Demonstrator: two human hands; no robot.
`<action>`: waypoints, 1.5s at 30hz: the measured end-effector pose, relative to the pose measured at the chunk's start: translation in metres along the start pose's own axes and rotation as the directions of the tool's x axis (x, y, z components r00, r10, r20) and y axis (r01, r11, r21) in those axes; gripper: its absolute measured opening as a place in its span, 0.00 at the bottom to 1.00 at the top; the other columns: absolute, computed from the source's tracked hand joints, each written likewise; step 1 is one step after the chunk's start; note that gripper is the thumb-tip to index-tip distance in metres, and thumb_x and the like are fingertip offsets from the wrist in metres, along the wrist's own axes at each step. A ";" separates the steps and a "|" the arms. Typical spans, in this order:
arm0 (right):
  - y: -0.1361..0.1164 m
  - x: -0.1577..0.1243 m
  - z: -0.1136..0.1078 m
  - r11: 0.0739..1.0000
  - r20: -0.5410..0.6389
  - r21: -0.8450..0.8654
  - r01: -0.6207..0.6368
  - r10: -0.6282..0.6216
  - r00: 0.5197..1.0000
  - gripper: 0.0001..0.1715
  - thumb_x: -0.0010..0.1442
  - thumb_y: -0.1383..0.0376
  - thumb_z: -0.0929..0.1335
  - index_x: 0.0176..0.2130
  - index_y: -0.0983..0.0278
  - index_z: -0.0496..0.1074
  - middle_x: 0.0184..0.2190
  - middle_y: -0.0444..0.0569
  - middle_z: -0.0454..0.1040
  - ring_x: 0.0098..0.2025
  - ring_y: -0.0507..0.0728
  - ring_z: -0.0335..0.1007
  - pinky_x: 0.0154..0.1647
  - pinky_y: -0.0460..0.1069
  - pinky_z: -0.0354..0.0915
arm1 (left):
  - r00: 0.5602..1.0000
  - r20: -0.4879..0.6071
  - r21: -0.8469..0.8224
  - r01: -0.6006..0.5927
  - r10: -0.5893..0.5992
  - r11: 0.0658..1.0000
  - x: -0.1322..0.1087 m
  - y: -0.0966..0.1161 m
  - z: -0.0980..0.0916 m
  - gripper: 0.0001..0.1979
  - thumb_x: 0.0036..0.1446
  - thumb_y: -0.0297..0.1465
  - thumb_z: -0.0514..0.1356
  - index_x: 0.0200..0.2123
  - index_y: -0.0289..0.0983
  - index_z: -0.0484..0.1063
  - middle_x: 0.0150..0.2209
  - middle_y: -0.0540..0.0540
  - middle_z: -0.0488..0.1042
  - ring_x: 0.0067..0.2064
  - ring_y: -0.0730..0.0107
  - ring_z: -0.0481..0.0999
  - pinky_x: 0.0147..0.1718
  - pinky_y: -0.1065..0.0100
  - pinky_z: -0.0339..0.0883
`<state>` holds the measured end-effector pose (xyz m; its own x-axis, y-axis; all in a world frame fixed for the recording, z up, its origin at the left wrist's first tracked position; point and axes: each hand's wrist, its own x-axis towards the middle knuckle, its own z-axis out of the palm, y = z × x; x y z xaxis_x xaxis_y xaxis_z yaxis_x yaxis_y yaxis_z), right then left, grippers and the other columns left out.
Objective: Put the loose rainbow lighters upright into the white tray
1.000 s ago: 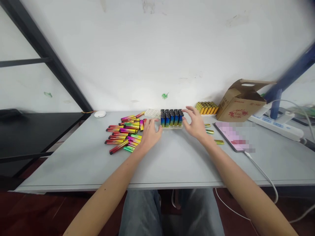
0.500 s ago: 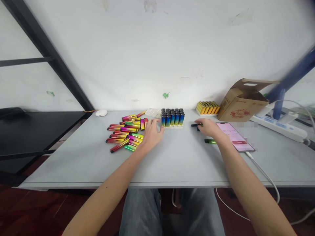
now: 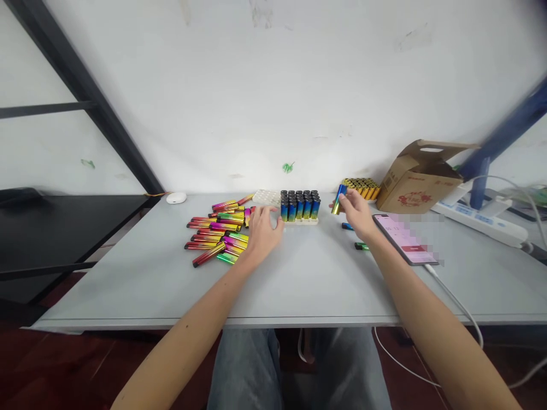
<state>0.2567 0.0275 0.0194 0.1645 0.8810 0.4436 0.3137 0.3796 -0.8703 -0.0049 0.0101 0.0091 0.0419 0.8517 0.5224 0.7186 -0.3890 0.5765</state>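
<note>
Rack [image 3: 305, 221] of upright tubes [image 3: 301, 208], on tabletop [image 3: 299, 285]. Single blue-gold tube [image 3: 339, 199]: right of rack, apart from it, pinched in right hand [image 3: 358, 215]; long axis near upright, top tilted away from rack. Left hand [image 3: 262, 232]: beside rack's left end, loosely spread, nothing visibly held; contact unclear.

Noted grey tabletop [image 3: 294, 285]. From its centre, carries: pile of metallic cylinders [image 3: 224, 226] at ten o'clock, white case [image 3: 176, 197] farther out; perforated white tray [image 3: 265, 197], eleven; white rack [image 3: 305, 221], twelve; cardboard box [image 3: 412, 191], two; phone [image 3: 402, 238] and loose green cylinder [image 3: 361, 246], three.
</note>
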 end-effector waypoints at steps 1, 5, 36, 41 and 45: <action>-0.005 0.000 0.003 0.982 0.003 0.168 -0.090 0.091 0.996 0.19 0.58 0.49 0.65 0.40 0.59 0.64 0.31 0.44 0.72 0.33 0.57 0.75 0.35 0.53 0.70 | 1.000 0.003 -0.003 0.004 -0.004 1.000 0.000 0.000 0.000 0.10 0.58 0.30 0.56 0.43 0.38 0.69 0.45 0.41 0.70 0.51 0.55 0.68 0.53 0.55 0.59; -0.025 -0.004 0.011 0.719 0.137 0.596 -0.356 0.346 0.928 0.16 0.57 0.52 0.68 0.32 0.59 0.61 0.24 0.40 0.67 0.23 0.51 0.68 0.24 0.46 0.66 | 1.000 0.012 -0.007 0.008 -0.008 1.000 -0.001 0.001 0.000 0.10 0.58 0.30 0.56 0.44 0.37 0.69 0.46 0.40 0.69 0.52 0.55 0.67 0.54 0.55 0.59; -0.040 -0.033 0.036 0.622 0.543 0.452 -0.640 0.377 0.750 0.10 0.64 0.60 0.67 0.44 0.58 0.77 0.47 0.49 0.79 0.42 0.54 0.77 0.31 0.43 0.71 | 1.000 0.015 -0.093 -0.022 0.023 0.995 -0.002 0.002 0.001 0.09 0.60 0.31 0.54 0.44 0.38 0.66 0.46 0.40 0.70 0.50 0.57 0.70 0.48 0.57 0.65; -0.043 -0.033 0.036 0.583 0.526 0.489 -0.649 0.396 0.752 0.11 0.64 0.62 0.66 0.45 0.59 0.75 0.42 0.48 0.80 0.37 0.51 0.77 0.28 0.42 0.69 | 0.999 -0.015 -0.085 -0.054 0.053 0.995 -0.002 0.000 0.004 0.11 0.59 0.31 0.54 0.45 0.37 0.65 0.47 0.39 0.70 0.52 0.56 0.69 0.52 0.55 0.63; -0.046 -0.032 0.036 0.525 0.564 0.514 -0.679 0.389 0.728 0.12 0.65 0.62 0.65 0.45 0.61 0.75 0.43 0.49 0.80 0.38 0.51 0.77 0.30 0.42 0.71 | 0.997 -0.046 -0.090 -0.062 0.058 0.994 -0.002 0.000 0.004 0.14 0.58 0.30 0.56 0.48 0.35 0.65 0.48 0.37 0.72 0.53 0.54 0.69 0.54 0.52 0.62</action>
<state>0.2037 -0.0077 0.0375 -0.2858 0.9485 -0.1363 -0.4274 -0.2535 -0.8678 -0.0021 0.0101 0.0055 0.0516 0.8108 0.5831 0.6492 -0.4709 0.5973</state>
